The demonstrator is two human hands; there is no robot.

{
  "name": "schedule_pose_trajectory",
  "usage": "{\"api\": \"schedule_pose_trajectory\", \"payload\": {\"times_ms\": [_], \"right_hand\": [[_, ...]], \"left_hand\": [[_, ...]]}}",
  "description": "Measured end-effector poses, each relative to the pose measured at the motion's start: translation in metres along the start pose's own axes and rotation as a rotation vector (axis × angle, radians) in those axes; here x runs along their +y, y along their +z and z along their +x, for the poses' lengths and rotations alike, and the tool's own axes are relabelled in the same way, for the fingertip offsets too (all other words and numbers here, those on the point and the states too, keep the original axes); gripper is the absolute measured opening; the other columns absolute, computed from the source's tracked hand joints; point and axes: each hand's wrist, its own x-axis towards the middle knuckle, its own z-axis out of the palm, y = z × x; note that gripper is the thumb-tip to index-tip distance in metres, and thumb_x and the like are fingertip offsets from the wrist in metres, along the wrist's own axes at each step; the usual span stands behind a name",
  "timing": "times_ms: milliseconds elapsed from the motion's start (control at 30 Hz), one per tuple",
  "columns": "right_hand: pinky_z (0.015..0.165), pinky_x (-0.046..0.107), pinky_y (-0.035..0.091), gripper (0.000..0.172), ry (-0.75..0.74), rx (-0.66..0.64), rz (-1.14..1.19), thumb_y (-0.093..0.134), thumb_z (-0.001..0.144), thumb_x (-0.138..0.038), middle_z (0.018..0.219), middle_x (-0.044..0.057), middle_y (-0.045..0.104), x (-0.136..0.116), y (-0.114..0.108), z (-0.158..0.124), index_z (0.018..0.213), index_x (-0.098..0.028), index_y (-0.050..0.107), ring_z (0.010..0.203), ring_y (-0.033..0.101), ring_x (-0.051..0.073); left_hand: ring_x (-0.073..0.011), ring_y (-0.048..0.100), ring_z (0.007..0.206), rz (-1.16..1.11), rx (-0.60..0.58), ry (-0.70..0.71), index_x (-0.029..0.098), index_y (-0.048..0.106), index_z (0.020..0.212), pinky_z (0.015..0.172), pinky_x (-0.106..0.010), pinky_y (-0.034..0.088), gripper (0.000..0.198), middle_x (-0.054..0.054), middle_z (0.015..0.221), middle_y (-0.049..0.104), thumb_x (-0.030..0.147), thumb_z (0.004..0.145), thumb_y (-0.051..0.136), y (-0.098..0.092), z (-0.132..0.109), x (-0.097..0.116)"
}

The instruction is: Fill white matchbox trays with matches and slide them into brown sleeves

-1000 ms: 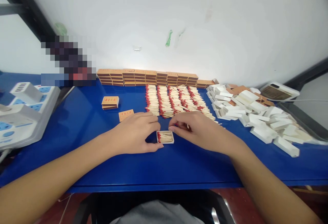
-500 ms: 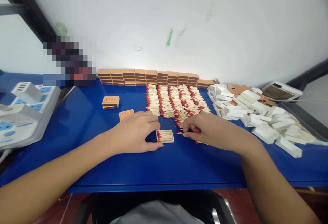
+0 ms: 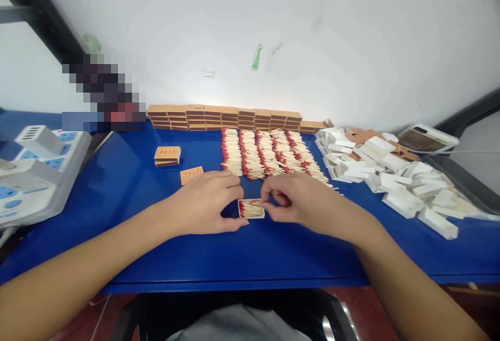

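Note:
A small white matchbox tray (image 3: 255,217) holding several red-tipped matches (image 3: 249,210) lies on the blue table. My left hand (image 3: 205,203) is at its left end, thumb at the near side and fingers at the far side, steadying it. At the tray's right end, my right hand (image 3: 302,200) pinches a match (image 3: 257,203) between thumb and forefinger, its red head over the tray. Rows of loose matches (image 3: 252,161) lie just beyond both hands. A flat matchbox sleeve (image 3: 191,174) rests past my left wrist.
Closed matchboxes (image 3: 167,155) are stacked at the left, and a long row of matchboxes (image 3: 213,117) lines the wall. White empty trays (image 3: 402,179) are heaped at the right, near a phone (image 3: 427,138). A power strip (image 3: 72,174) occupies the left side.
My right hand has moved left from the loose matches to the tray, carrying the pinched match. My left hand has stayed at the tray.

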Motion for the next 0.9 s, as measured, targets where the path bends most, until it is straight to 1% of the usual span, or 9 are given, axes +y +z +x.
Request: {"api": "schedule_pose_trajectory", "payload": {"times_ms": [33,133,233,367,500,667,733,833,900], "right_hand": [[0.062,0.027,0.029,0.003,-0.015,-0.009,-0.011,0.068,0.092,-0.02,0.071,-0.003,0.059,-0.004,0.004,0.002,0.088,-0.021,0.069,0.063,0.049,0.013],[0.064,0.027,0.028,0.007,-0.023,-0.048,-0.052,0.07,0.09,-0.013,0.073,-0.003,0.059,-0.01,0.013,0.006,0.091,-0.02,0.067,0.065,0.05,0.013],[0.064,0.027,0.028,0.006,-0.026,-0.067,-0.057,0.069,0.093,-0.014,0.075,-0.002,0.06,-0.011,0.015,0.007,0.091,-0.019,0.066,0.068,0.051,0.014],[0.065,0.027,0.029,0.008,-0.046,-0.061,-0.045,0.065,0.098,-0.018,0.073,-0.002,0.057,-0.01,0.012,0.005,0.091,-0.019,0.066,0.066,0.048,0.013],[0.064,0.027,0.029,0.008,-0.035,-0.061,-0.026,0.064,0.098,-0.019,0.072,-0.003,0.057,-0.01,0.011,0.006,0.091,-0.02,0.068,0.065,0.048,0.013],[0.063,0.027,0.031,0.009,-0.044,-0.024,-0.005,0.064,0.1,-0.021,0.07,-0.003,0.058,-0.009,0.014,0.006,0.095,-0.02,0.071,0.065,0.051,0.013],[0.061,0.026,0.032,0.009,-0.041,0.007,-0.001,0.063,0.1,-0.022,0.069,-0.004,0.057,-0.004,0.009,0.003,0.096,-0.021,0.071,0.064,0.052,0.013],[0.057,0.026,0.033,0.011,0.01,0.111,0.009,0.061,0.1,-0.026,0.062,-0.006,0.054,0.006,-0.005,-0.005,0.098,-0.023,0.072,0.057,0.05,0.012],[0.055,0.026,0.032,0.01,0.045,0.133,-0.037,0.063,0.097,-0.024,0.059,-0.006,0.052,0.013,-0.015,-0.009,0.094,-0.023,0.073,0.053,0.049,0.012]], "left_hand": [[-0.0218,0.066,0.084,0.001,-0.002,-0.001,0.018,0.072,0.096,0.077,-0.035,0.05,0.029,-0.004,0.091,0.069,0.046,0.094,0.076,0.0,0.0,0.0],[-0.0219,0.066,0.084,-0.002,-0.003,-0.001,0.017,0.073,0.095,0.076,-0.034,0.049,0.028,-0.004,0.091,0.069,0.045,0.093,0.077,-0.001,0.001,0.0],[-0.0221,0.066,0.084,-0.012,-0.004,-0.003,0.017,0.073,0.095,0.076,-0.035,0.049,0.029,-0.004,0.09,0.069,0.045,0.093,0.078,0.0,0.001,0.0],[-0.0226,0.066,0.084,-0.017,0.003,-0.001,0.017,0.073,0.096,0.077,-0.036,0.049,0.029,-0.004,0.09,0.068,0.046,0.093,0.077,0.001,0.001,-0.001],[-0.0225,0.067,0.084,-0.018,0.004,0.001,0.017,0.074,0.096,0.076,-0.036,0.049,0.028,-0.004,0.09,0.069,0.045,0.093,0.077,0.001,0.001,0.0],[-0.0222,0.066,0.084,-0.012,0.014,0.011,0.017,0.074,0.094,0.077,-0.035,0.048,0.029,-0.004,0.09,0.068,0.046,0.093,0.077,0.002,0.0,-0.001],[-0.0222,0.066,0.084,-0.007,0.015,0.008,0.017,0.074,0.095,0.076,-0.035,0.048,0.029,-0.004,0.09,0.068,0.046,0.093,0.077,0.002,0.0,-0.001],[-0.0217,0.066,0.084,-0.004,0.013,0.002,0.017,0.074,0.096,0.076,-0.034,0.048,0.029,-0.003,0.089,0.068,0.046,0.094,0.076,0.001,0.0,-0.001],[-0.0214,0.066,0.083,0.0,0.016,0.003,0.017,0.074,0.096,0.076,-0.034,0.047,0.029,-0.003,0.089,0.068,0.046,0.094,0.076,0.001,0.0,0.0]]}}
